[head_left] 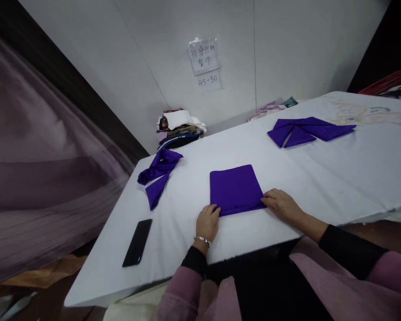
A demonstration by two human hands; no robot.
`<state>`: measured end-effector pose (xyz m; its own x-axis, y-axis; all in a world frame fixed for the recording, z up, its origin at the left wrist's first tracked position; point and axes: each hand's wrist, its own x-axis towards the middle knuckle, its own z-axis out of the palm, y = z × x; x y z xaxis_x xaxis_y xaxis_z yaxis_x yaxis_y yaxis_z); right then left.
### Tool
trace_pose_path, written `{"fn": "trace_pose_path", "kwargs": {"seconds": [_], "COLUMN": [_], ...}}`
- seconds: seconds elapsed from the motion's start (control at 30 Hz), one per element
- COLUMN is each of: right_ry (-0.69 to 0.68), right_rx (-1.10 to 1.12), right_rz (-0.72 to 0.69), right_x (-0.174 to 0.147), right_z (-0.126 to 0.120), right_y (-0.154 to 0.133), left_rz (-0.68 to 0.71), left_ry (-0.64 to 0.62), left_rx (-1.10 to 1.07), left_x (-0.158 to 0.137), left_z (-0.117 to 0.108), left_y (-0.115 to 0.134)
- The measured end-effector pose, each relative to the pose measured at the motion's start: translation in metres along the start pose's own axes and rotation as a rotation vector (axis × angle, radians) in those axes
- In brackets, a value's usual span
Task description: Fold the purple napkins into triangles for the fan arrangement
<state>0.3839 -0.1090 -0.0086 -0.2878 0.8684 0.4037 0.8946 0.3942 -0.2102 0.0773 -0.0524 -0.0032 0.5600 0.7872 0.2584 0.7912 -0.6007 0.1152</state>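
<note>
A purple cloth napkin [235, 189], folded into a flat square, lies on the white-covered table in front of me. My left hand [208, 223] is at its near left corner, fingers closed on the edge. At the near right corner, my right hand [281, 205] pinches the cloth between thumb and fingers. A narrow fold runs along the near edge between both hands. Farther right lies another purple napkin [309, 129] folded into pointed shapes. A third purple napkin [160, 171], loosely twisted, rests at the left.
A black phone [137, 243] lies near the table's left edge. Stacked folded cloths [180, 129] stand by the wall, and more cloths [270, 108] sit behind the table. A handwritten sign [203, 55] hangs on the wall. Sheer fabric [47, 178] drapes at the left.
</note>
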Motion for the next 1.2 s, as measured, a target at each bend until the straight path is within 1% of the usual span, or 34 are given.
{"fn": "trace_pose_path", "kwargs": {"seconds": [0.2,0.27,0.33,0.5,0.67,0.83,0.97,1.2], "right_ry": [-0.018,-0.015,-0.009,0.035,0.060,-0.026,-0.064,-0.118], "right_rx": [0.076,0.089,0.085,0.039,-0.030,0.050,0.118,0.144], "right_rz": [-0.125,-0.159,-0.176,-0.171,-0.151,-0.184,-0.152,-0.114], "right_x": [-0.009,-0.012,-0.013,-0.011,-0.005,-0.006,-0.007,-0.008], "right_z": [-0.002,-0.002,-0.002,0.003,0.004,0.005,0.004,0.002], "right_y": [0.001,0.001,0.001,0.000,0.002,0.005,0.005,0.004], "left_rz": [0.001,0.002,0.005,0.052,0.086,0.085,0.100,0.168], "left_ry": [-0.072,-0.067,-0.036,0.035,0.082,0.057,0.046,0.023], "left_rx": [0.057,0.061,0.056,0.002,0.015,0.034,0.030,0.004], "left_x": [-0.010,-0.012,-0.013,-0.006,-0.001,-0.005,-0.005,0.003], "left_z": [-0.005,-0.007,-0.008,-0.002,0.007,0.009,0.009,0.017], "left_y": [-0.002,0.000,0.005,0.016,0.015,0.012,0.019,0.028]}}
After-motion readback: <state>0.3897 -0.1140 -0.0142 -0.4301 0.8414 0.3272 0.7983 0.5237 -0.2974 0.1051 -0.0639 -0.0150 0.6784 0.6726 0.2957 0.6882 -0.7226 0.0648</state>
